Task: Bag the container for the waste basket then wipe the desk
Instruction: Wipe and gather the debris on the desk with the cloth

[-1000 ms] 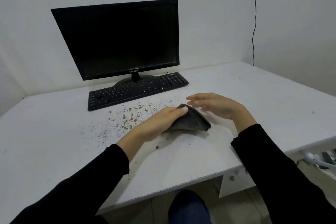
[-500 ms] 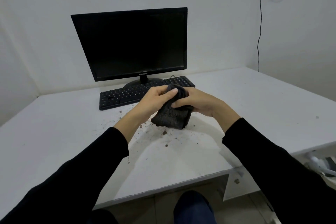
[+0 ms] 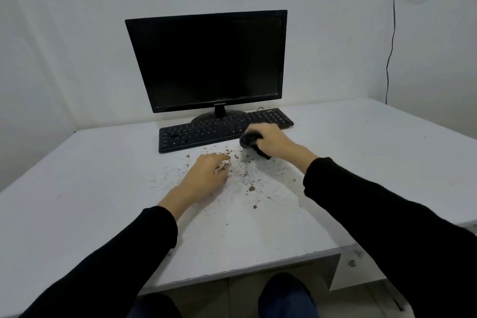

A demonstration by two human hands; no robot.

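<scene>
My right hand (image 3: 272,140) grips a bunched dark grey cloth (image 3: 249,140) on the white desk (image 3: 103,188), right in front of the keyboard's right half. Brown crumbs and dust (image 3: 245,175) lie scattered over the desk's middle. My left hand (image 3: 206,177) rests low over the crumbs, fingers loosely curled and apart, holding nothing that I can see. No container, bag or waste basket is in view.
A black keyboard (image 3: 201,131) lies just behind the crumbs, with a black monitor (image 3: 209,59) on its stand behind it. White walls close off the back and right, where a black cable (image 3: 391,46) hangs. The desk's front edge (image 3: 245,266) is above my knees.
Both hands held the cloth lifted off the desk half a second ago. Now my left hand has let go and dropped onto the crumbs, and my right hand has carried the cloth to the keyboard's front.
</scene>
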